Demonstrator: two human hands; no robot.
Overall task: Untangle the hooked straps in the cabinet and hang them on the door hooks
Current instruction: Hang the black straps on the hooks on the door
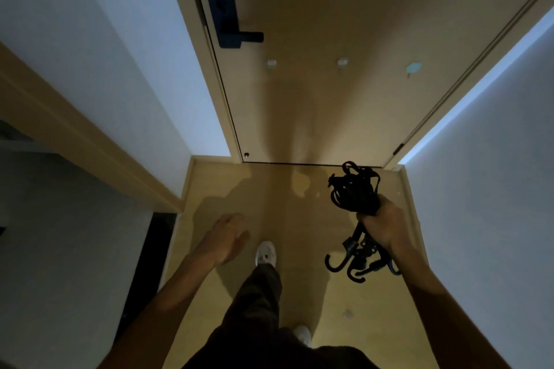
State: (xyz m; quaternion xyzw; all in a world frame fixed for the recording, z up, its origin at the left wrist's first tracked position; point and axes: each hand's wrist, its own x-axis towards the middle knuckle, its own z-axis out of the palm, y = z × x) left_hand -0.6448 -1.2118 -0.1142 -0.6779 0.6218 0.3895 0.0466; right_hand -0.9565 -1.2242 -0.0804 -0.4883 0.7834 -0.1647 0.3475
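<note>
My right hand point(385, 226) grips a tangled bundle of black hooked straps point(355, 190) at the lower right. Loops of strap bunch above my fist, and several hooks point(353, 262) dangle below it. My left hand point(226, 237) hangs free at the lower middle, with relaxed fingers and nothing in it. Ahead stands a closed tan door point(344, 24) with three small hooks in a row on it: a left hook point(271, 63), a middle hook point(342, 62) and a right hook point(413, 68). Nothing hangs from them.
A dark lock plate with a lever handle point(239, 36) sits on the door's left edge. White walls point(105, 39) close in on both sides of the narrow wooden floor point(245, 189). A wooden frame edge point(90, 147) juts in at the left. My legs and white shoes point(266, 253) are below.
</note>
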